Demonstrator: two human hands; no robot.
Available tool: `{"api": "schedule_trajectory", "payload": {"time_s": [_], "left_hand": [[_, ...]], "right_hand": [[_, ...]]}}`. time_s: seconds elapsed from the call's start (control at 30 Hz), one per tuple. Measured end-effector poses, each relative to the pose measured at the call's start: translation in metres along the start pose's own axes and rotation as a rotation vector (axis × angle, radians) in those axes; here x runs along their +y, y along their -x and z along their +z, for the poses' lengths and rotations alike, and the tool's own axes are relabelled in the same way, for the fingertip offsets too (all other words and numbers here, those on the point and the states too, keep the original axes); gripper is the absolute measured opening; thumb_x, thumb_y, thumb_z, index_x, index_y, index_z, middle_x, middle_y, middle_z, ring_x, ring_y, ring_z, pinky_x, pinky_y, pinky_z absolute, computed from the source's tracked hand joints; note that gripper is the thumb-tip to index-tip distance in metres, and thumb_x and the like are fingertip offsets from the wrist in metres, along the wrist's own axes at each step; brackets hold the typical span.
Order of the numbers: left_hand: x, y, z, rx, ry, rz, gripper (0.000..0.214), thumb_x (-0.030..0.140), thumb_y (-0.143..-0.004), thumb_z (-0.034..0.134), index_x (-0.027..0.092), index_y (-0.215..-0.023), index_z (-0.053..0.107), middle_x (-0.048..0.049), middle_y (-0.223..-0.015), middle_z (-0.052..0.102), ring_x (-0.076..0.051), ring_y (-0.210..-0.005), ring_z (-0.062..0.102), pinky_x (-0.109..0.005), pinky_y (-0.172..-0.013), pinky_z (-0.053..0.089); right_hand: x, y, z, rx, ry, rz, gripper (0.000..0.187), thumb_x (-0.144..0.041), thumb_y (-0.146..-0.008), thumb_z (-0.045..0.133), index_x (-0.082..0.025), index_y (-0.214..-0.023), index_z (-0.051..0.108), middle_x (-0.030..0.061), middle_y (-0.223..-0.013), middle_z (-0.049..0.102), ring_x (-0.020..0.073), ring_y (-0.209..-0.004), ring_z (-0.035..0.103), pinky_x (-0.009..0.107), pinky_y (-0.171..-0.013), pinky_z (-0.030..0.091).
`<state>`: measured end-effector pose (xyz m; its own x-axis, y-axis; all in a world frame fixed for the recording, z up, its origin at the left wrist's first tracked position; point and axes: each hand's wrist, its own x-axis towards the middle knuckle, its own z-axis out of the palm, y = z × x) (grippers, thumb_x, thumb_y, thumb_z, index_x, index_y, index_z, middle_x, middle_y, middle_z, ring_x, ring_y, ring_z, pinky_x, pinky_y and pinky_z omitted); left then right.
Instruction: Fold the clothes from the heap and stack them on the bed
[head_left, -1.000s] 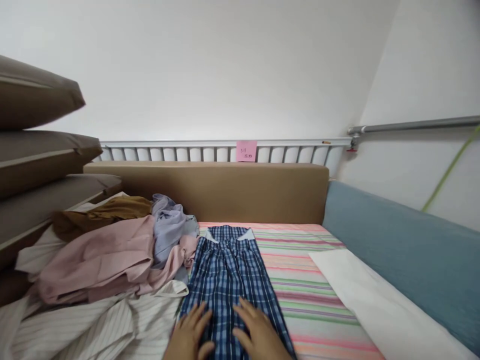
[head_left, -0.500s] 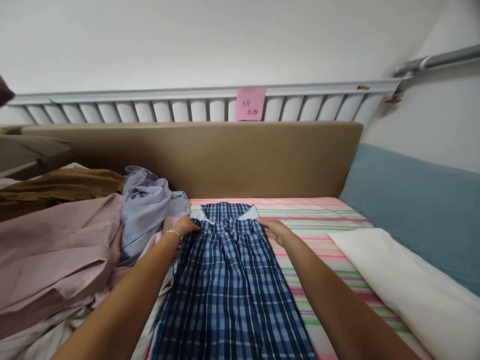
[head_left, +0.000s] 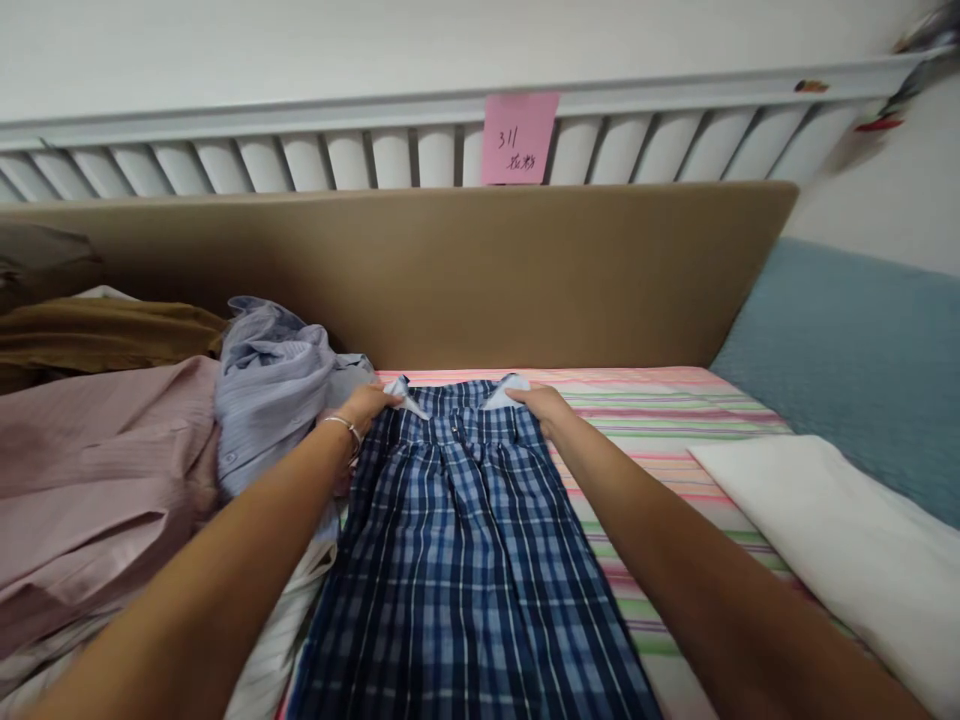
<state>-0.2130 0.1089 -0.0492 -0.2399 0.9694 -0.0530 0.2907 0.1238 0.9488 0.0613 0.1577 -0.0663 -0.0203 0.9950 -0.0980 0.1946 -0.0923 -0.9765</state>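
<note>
Blue plaid garment (head_left: 465,540) lies on striped cover (head_left: 660,425), waist end toward brown board (head_left: 480,280). Half a second ago, hands are at outer corners of waist; now left hand (head_left: 366,403) and right hand (head_left: 547,408) reach pale lining (head_left: 502,393), left flap tilting up. Work seems centred on waist opening. Right fingers pinch lining; left fingers look pressed together on other flap, though tips are small, partly hidden.

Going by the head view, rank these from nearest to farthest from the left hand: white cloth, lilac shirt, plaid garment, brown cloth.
1. Plaid garment: held at its waist by the left hand.
2. Lilac shirt: close by on the left.
3. Brown cloth: farther left, past the shirt.
4. White cloth: far over on the right.
</note>
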Motion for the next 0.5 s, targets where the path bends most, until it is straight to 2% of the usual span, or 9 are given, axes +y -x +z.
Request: {"api": "schedule_trajectory", "payload": {"time_s": [0.07, 0.13, 0.2, 0.27, 0.33, 0.37, 0.43, 0.5], "left_hand": [[0.006, 0.023, -0.015, 0.007, -0.047, 0.086, 0.007, 0.018, -0.065, 0.067, 0.014, -0.068, 0.063, 0.0017, -0.063, 0.062, -0.016, -0.068, 0.057, -0.029, -0.07, 0.046], [0.004, 0.053, -0.033, -0.015, -0.22, 0.337, 0.003, 0.016, -0.068, 0.061, 0.016, -0.066, 0.063, 0.0016, -0.068, 0.061, -0.016, -0.074, 0.056, -0.029, -0.074, 0.045], [-0.007, 0.085, -0.05, -0.138, -0.499, 0.66, 0.016, 0.012, -0.074, 0.052, 0.019, -0.07, 0.066, -0.0009, -0.08, 0.064, -0.016, -0.083, 0.056, -0.03, -0.08, 0.043], [-0.023, 0.109, -0.06, -0.298, -0.741, 0.837, 0.026, 0.01, -0.078, 0.047, 0.024, -0.08, 0.069, -0.0025, -0.099, 0.064, -0.018, -0.096, 0.055, -0.032, -0.087, 0.041], [-0.038, 0.12, -0.065, -0.363, -0.882, 0.868, 0.03, 0.011, -0.081, 0.046, 0.028, -0.086, 0.069, -0.0027, -0.113, 0.062, -0.019, -0.106, 0.053, -0.035, -0.091, 0.039], [-0.044, 0.121, -0.065, -0.345, -0.914, 0.858, 0.03, 0.011, -0.081, 0.046, 0.028, -0.086, 0.069, -0.0028, -0.116, 0.061, -0.02, -0.109, 0.052, -0.037, -0.092, 0.039], [-0.047, 0.118, -0.064, -0.26, -0.931, 0.817, 0.029, 0.01, -0.081, 0.044, 0.025, -0.081, 0.069, -0.0033, -0.116, 0.061, -0.02, -0.11, 0.051, -0.038, -0.093, 0.039], [-0.04, 0.112, -0.062, -0.146, -0.894, 0.777, 0.027, 0.011, -0.081, 0.042, 0.022, -0.079, 0.067, -0.0044, -0.114, 0.062, -0.019, -0.109, 0.052, -0.037, -0.095, 0.04]], "right_hand": [[-0.005, 0.031, -0.015, 0.019, 0.041, -0.106, 0.012, -0.024, -0.073, 0.064, -0.015, -0.08, 0.066, 0.0036, -0.079, 0.07, 0.0225, -0.083, 0.064, 0.035, -0.077, 0.05], [0.002, 0.066, -0.035, -0.043, 0.177, -0.281, 0.012, -0.024, -0.069, 0.066, -0.018, -0.078, 0.069, 0.0039, -0.087, 0.071, 0.0258, -0.093, 0.062, 0.039, -0.085, 0.046], [0.019, 0.097, -0.053, -0.228, 0.507, -0.628, 0.018, -0.019, -0.074, 0.058, -0.023, -0.086, 0.071, 0.0038, -0.105, 0.069, 0.0263, -0.106, 0.058, 0.044, -0.093, 0.042], [0.039, 0.118, -0.066, -0.355, 0.802, -0.849, 0.032, -0.01, -0.077, 0.048, -0.029, -0.093, 0.07, 0.0025, -0.116, 0.064, 0.0257, -0.114, 0.053, 0.048, -0.095, 0.041], [0.053, 0.125, -0.071, -0.394, 0.95, -0.89, 0.044, -0.003, -0.075, 0.042, -0.03, -0.097, 0.069, 0.0019, -0.119, 0.063, 0.0245, -0.117, 0.051, 0.048, -0.093, 0.043], [0.057, 0.126, -0.073, -0.401, 0.971, -0.881, 0.048, -0.001, -0.072, 0.04, -0.03, -0.098, 0.069, 0.0017, -0.118, 0.063, 0.0235, -0.117, 0.051, 0.047, -0.093, 0.044], [0.054, 0.122, -0.075, -0.405, 0.931, -0.849, 0.05, 0.0, -0.07, 0.037, -0.027, -0.097, 0.069, 0.0016, -0.115, 0.065, 0.0204, -0.114, 0.054, 0.043, -0.094, 0.045], [0.041, 0.118, -0.077, -0.364, 0.816, -0.799, 0.046, -0.003, -0.073, 0.036, -0.025, -0.096, 0.069, 0.0014, -0.108, 0.068, 0.0174, -0.106, 0.059, 0.037, -0.093, 0.046]]}}
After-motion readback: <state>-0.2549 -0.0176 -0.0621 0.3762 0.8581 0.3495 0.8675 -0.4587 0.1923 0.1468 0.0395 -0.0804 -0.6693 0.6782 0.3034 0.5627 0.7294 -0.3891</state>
